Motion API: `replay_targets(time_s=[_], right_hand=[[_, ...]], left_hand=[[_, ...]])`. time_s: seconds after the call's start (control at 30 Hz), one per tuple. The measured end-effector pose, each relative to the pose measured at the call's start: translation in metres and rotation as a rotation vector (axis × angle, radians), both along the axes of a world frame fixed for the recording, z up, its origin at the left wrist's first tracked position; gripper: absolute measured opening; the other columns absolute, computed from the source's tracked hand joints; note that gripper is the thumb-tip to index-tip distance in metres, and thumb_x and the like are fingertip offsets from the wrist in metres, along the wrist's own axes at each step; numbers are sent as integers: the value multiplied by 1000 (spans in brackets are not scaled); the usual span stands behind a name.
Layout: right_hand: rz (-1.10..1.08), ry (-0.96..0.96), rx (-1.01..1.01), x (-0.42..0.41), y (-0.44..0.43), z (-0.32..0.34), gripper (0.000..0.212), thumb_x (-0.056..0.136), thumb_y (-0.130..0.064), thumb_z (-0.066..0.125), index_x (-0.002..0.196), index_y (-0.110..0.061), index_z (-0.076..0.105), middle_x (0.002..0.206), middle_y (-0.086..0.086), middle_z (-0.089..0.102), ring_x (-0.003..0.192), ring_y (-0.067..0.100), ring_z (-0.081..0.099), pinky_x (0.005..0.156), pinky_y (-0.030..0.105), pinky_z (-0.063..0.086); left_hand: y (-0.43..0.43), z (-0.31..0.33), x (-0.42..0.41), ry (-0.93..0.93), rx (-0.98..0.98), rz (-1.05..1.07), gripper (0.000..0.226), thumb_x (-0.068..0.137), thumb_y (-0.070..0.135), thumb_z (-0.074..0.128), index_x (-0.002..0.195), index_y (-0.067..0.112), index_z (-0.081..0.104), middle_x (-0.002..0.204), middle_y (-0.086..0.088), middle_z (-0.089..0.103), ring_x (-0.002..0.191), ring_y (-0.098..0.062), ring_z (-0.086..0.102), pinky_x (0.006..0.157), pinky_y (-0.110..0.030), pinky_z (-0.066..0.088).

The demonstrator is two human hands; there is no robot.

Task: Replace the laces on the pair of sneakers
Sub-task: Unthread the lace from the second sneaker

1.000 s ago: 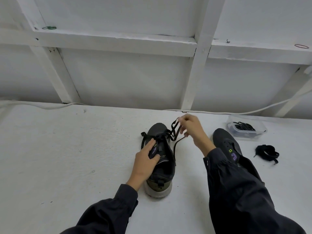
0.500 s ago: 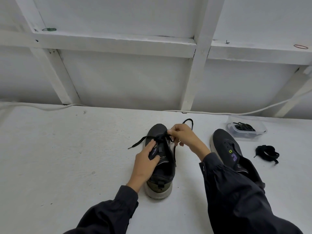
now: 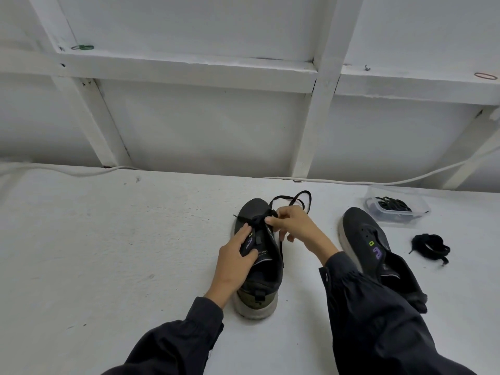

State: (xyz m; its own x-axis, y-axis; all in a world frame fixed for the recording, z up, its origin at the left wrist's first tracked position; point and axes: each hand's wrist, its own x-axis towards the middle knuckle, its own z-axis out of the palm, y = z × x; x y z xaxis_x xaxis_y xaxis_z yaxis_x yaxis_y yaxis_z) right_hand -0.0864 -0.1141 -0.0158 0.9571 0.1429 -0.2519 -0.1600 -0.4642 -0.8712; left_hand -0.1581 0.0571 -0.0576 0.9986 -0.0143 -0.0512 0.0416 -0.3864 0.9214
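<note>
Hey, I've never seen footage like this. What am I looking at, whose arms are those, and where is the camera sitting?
There is no machine here: a person works with two bare hands. All the pictures come from one wide-angle camera worn on the person's head, looking forward and down, so the dark sleeves come in from below.

Two dark sneakers stand on the white table. The left hand presses on the middle sneaker to steady it. The right hand pinches a black lace at the front eyelets, and the lace loops out beyond the toe. The other sneaker, to the right, shows no lace.

Further right lies a loose lace bundle. Behind it is a clear box with more laces inside. The job is swapping the laces.
</note>
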Motion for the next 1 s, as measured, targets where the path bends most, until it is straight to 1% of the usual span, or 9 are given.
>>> replay_targets(time_s=[0.1,0.2,0.27,0.43,0.5,0.63,0.8,0.9,1.0], right_hand=[[-162,-119,38,10,-5,12,20,92,-15,63,75,-7,58,66,8,58,45,16,54,38,20,31],[-572,-244,293,21,-16,25,17,98,-17,53,83,-12,57,72,8,54,47,17,50,38,23,32],[-684,-254,407,25,-25,29,16,101,-22,49,89,-13,55,74,3,52,47,16,48,37,21,32],[-463,-165,217,12,-27,13,28,97,-33,59,81,-10,56,72,6,58,45,17,52,39,23,34],[-396,-111,177,2,-22,8,37,94,-38,62,79,-5,57,69,7,61,46,18,54,41,24,36],[-221,6,132,-22,-3,-6,48,89,-47,65,90,1,68,79,6,67,64,14,62,54,28,50],[-250,-57,279,-50,27,-22,33,89,-39,67,118,-24,63,110,-5,68,101,13,64,89,30,54],[-301,-29,394,-58,36,-27,60,91,-33,64,145,-27,40,130,1,61,117,16,60,103,42,49],[-286,-28,392,-61,39,-29,73,93,-32,61,154,-30,22,147,-2,47,132,17,48,111,43,40]], left_hand=[[1,-1,0,3,-15,-2,60,91,5,61,146,19,43,148,5,46,134,-11,45,97,-3,29],[1,-1,0,2,-29,-8,60,91,4,62,146,17,43,149,5,44,134,-10,43,103,-8,31],[1,-2,0,-2,-30,-10,60,91,4,61,146,17,42,150,6,42,136,-10,43,107,-12,32],[1,-5,2,-15,-46,-13,60,91,7,64,146,19,42,148,9,44,135,-9,42,109,-15,32],[0,-5,1,-10,-75,-16,60,90,19,68,145,20,45,145,12,45,133,-5,43,111,-19,34],[5,0,10,9,-190,80,39,92,41,61,128,25,62,130,11,61,114,1,56,96,-15,44],[14,6,29,-141,85,73,15,93,18,64,105,18,74,105,2,70,98,-12,64,87,-26,51],[15,12,40,-176,215,29,8,88,20,70,94,19,75,95,6,71,90,-9,65,80,-21,49],[18,19,47,-189,431,-64,5,89,29,66,90,26,70,92,12,68,88,-8,62,79,-28,49]])
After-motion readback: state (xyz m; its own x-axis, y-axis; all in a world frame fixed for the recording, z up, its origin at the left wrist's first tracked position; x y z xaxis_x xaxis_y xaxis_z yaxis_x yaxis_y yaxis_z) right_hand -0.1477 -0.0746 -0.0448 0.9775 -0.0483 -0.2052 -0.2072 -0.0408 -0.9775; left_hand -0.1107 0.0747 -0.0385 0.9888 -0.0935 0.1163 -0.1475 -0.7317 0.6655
